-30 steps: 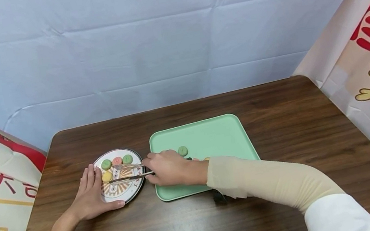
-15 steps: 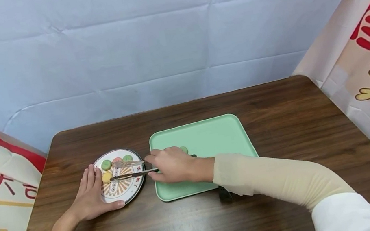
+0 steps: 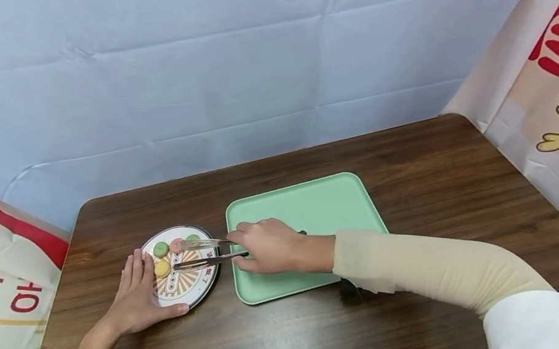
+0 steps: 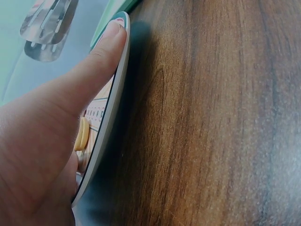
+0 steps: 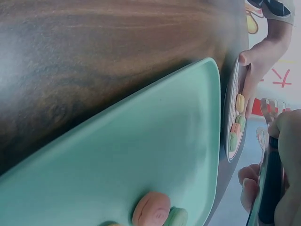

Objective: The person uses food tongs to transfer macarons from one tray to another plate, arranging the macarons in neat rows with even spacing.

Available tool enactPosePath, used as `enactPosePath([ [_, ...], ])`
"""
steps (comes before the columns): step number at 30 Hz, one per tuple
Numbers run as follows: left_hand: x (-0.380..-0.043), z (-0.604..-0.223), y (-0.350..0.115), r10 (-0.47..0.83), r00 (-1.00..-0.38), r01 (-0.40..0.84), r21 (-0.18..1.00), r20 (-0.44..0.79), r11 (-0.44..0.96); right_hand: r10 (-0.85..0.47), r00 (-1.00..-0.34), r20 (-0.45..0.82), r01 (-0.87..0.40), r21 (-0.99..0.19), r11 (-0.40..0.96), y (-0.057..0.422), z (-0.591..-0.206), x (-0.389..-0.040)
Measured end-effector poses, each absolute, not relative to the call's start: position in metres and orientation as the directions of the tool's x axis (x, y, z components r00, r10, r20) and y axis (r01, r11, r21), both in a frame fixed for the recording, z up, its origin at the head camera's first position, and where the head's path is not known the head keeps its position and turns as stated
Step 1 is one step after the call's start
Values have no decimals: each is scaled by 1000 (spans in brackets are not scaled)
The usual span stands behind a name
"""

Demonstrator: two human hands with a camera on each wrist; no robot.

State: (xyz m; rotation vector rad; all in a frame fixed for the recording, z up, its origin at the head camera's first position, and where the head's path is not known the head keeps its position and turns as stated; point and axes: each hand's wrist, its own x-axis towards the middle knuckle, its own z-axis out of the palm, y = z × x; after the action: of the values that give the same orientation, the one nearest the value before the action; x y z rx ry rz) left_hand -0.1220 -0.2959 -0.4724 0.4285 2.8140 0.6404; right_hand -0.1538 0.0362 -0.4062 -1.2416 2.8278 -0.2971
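Note:
My left hand (image 3: 135, 296) rests on the left edge of a round patterned plate (image 3: 199, 286), fingers straight and spread. Its thumb lies on the rim in the left wrist view. On the plate sit a yellow macaron (image 3: 162, 268), a pink macaron (image 3: 176, 245) and two green ones. My right hand (image 3: 273, 246) grips metal tongs (image 3: 200, 263) with dark handles. The slotted tips are spread above the plate, apart, with nothing between them. Below this hand is a light green tray (image 3: 312, 201); the right wrist view shows a pink macaron (image 5: 150, 209) and a green macaron (image 5: 177, 217) on it.
Both plate and tray stand on a dark wooden table (image 3: 423, 193), the tray just right of the plate. A pale cloth (image 3: 260, 65) hangs behind the table, and printed cloths flank it. At the bottom of the right wrist view an orange-yellow edge shows on the tray.
My right hand has drawn back to the right with the tongs, whose tips have moved away from the yellow macaron. The left hand and plate have stayed in place.

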Motion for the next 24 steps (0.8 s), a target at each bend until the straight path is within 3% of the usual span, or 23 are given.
enactPosePath([
  [12, -121, -459, -289, 315, -923, 208, 400, -222, 892, -710, -701, 67, -704, -228, 673, 50, -405, -157],
  [24, -124, -471, -294, 317, -929, 207, 444, -190, 872, -701, -707, 91, -694, -282, 663, 65, -403, -157],
])
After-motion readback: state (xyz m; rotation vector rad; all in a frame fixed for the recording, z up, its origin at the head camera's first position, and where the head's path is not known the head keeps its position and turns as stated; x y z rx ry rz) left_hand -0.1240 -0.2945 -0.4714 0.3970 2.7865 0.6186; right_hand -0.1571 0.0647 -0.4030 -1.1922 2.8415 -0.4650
